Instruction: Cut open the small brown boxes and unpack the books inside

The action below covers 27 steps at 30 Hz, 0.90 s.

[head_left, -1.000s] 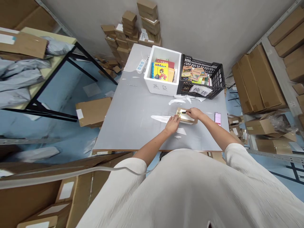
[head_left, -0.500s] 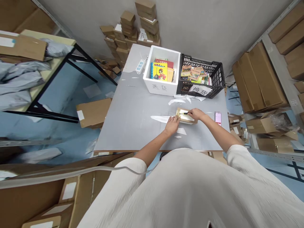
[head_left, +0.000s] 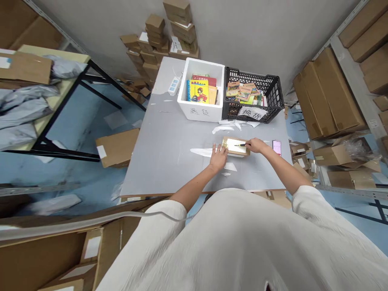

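A small brown cardboard box [head_left: 246, 152] with a white label [head_left: 233, 144] and clear tape at its left end lies on the grey table [head_left: 163, 161]. My right hand [head_left: 256, 145] is closed around the handle of a slim cutter knife [head_left: 241, 145], its tip pointing left over the label. Whether the blade touches the box cannot be made out. At the box's left end rests my left hand [head_left: 218, 157], fingers stretched and apart, against its near corner. Torn white paper strips [head_left: 201, 152] lie beside this hand, and a scrap [head_left: 230, 166] sits just below the box.
Behind the box stand a white foam bin [head_left: 201, 112] of books and a black plastic crate [head_left: 274, 97] of booklets. A phone [head_left: 277, 147] lies at right, a power strip [head_left: 174, 85] at back left. Cartons [head_left: 118, 147] and shelving [head_left: 348, 68] surround the table.
My right hand has drawn the knife slightly rightward along the box, away from the taped left end. My left hand stays at that end. The whole view has shifted a little.
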### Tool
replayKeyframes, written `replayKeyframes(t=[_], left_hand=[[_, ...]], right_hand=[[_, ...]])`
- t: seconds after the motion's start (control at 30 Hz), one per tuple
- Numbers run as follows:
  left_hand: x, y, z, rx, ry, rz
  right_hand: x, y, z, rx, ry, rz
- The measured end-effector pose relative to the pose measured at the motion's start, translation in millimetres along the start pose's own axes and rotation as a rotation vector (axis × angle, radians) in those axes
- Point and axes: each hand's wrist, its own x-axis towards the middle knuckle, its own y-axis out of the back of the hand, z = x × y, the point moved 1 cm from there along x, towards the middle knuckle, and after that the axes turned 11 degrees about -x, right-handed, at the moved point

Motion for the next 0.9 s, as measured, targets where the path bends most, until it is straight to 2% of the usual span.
replayKeyframes(t=[0.3, 0.6, 0.9], left_hand=[[-2, 4.3, 4, -0.02, 0.016, -0.019], [-2, 2.1, 6, 0.003, 0.025, -0.035], [2, 2.5, 10, -0.02, 0.063, -0.057]], right_hand=[[-6, -19, 30, 0.027, -0.053, -0.005], [-21, -27, 46, 0.068, -0.063, 0.001], [-40, -43, 84, 0.107, -0.069, 0.049]])
